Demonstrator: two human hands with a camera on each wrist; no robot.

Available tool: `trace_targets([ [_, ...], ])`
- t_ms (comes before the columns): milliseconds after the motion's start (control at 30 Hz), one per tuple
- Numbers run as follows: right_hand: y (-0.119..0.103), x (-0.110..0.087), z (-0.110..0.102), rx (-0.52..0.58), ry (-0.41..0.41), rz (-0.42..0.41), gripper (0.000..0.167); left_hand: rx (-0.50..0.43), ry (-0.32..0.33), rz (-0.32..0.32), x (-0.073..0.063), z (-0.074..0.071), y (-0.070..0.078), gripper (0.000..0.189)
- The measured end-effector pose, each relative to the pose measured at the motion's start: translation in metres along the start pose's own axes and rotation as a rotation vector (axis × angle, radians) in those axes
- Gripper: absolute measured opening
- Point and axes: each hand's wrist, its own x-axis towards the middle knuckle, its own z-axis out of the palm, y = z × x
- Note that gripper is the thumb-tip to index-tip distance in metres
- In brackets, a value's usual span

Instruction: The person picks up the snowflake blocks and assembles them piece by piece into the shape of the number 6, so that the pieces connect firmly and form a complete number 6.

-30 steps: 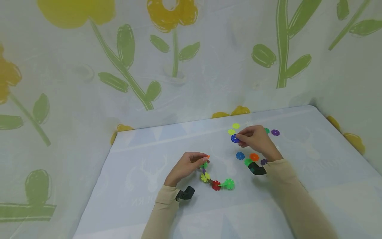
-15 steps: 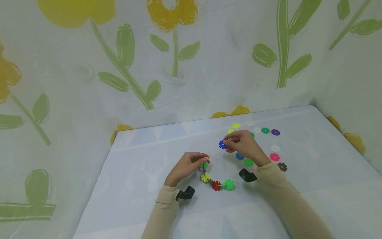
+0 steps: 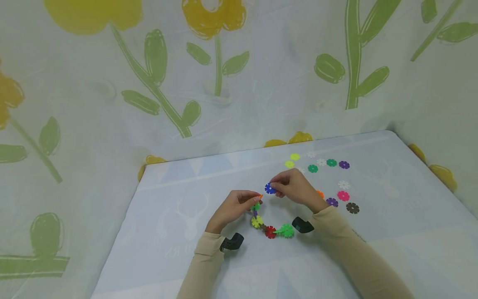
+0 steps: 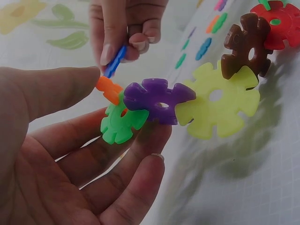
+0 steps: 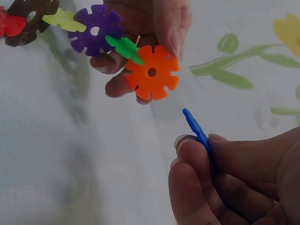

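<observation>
My left hand [image 3: 233, 207] pinches the orange interlocking disc [image 5: 159, 82] at the upper end of a chain of notched plastic discs. From it run a green disc [image 4: 119, 129], a purple disc [image 4: 152, 96], a yellow disc [image 4: 229, 117], a brown disc [image 4: 239, 51] and a red disc [image 3: 270, 232]. Bright green discs [image 3: 287, 230] form the other end, low over the table. Between thumb and fingertips, my right hand [image 3: 296, 189] holds a blue interlocking disc [image 5: 194, 126]. In the right wrist view its free edge points toward the orange disc, with a small gap between them.
Loose discs lie on the white-covered table [image 3: 179, 249] beyond and right of my right hand, among them a pink disc [image 3: 343, 196], a dark brown disc [image 3: 352, 208] and a yellow disc [image 3: 289, 164]. A flower-print curtain [image 3: 261, 104] borders the table's back.
My right hand has carried the blue disc leftward and nearer, from the loose discs to beside the orange disc. My left hand and the chain have stayed in place.
</observation>
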Motion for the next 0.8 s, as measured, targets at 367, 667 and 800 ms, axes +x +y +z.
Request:
trace_targets([
  [367,-0.004,0.001,0.014,-0.03,-0.031,0.031,0.017,-0.003,-0.004,0.019,0.0,0.0,-0.001,0.038],
  [667,-0.007,0.0,0.017,-0.055,-0.038,0.009,0.015,0.001,0.005,0.04,0.002,0.002,-0.001,0.036],
  [800,-0.006,0.0,0.019,-0.06,-0.026,-0.01,0.013,-0.006,0.014,0.049,0.003,0.002,-0.002,0.034],
])
